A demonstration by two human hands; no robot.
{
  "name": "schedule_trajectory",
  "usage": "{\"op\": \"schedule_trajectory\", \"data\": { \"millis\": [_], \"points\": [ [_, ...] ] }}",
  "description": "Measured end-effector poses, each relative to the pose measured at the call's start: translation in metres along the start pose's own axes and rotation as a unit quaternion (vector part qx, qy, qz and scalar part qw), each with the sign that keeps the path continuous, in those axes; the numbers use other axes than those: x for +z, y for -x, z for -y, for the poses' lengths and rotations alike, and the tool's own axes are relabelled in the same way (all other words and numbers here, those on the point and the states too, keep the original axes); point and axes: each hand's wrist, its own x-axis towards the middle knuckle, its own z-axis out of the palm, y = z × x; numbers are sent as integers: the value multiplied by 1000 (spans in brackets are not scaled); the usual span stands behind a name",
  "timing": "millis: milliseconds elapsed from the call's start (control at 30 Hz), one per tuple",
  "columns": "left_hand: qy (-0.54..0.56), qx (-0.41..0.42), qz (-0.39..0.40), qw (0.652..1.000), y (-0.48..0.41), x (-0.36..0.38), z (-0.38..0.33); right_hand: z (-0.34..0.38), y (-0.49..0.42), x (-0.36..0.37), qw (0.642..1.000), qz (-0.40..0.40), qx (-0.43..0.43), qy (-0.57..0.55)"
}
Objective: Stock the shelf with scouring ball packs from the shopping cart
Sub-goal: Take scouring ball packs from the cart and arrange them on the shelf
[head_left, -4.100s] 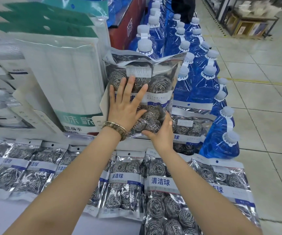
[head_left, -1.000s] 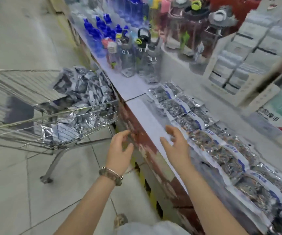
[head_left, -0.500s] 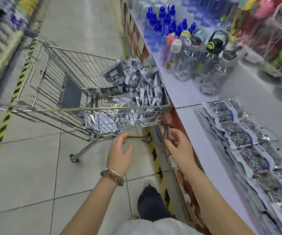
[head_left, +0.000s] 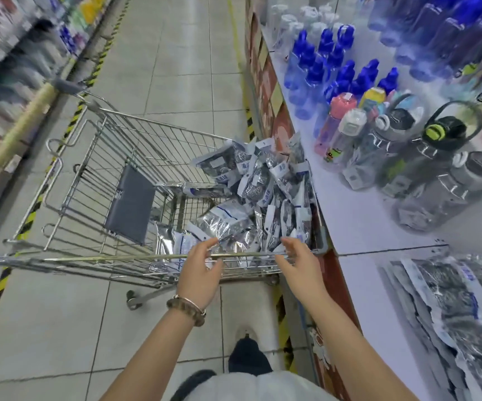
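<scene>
Overhanging rim (head_left: 118,258): left hand (head_left: 200,273), right hand (head_left: 299,263).

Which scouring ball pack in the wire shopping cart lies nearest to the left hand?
The silvery foil pack lying flat just beyond the fingertips of the left hand; the others stand on edge towards the white shelf or lie farther in.

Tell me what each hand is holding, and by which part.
Nothing. The left hand and right hand reach open over the cart rim toward the packs.
</scene>
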Motion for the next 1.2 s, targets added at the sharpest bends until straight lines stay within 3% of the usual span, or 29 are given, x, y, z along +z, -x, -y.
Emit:
{"op": "schedule_trajectory", "data": {
  "millis": [367,600,733,933,1100,1200],
  "points": [
    [5,-94,1,996,-116,-25,20,38,-122,58,992,101,-8,70],
    [36,-153,41,987,-198,-56,53,64,-207,126,975,159,25,155],
    [15,-181,60,982,-240,-69,76,74,-265,171,948,213,30,234],
    [-6,-228,80,970,-284,-65,115,64,-345,234,903,220,3,369],
    [21,-283,60,957,-310,-57,146,42,-393,273,821,261,-32,506],
    [35,-315,54,947,-319,-51,159,25,-407,282,798,272,-26,537]
  ]
}}
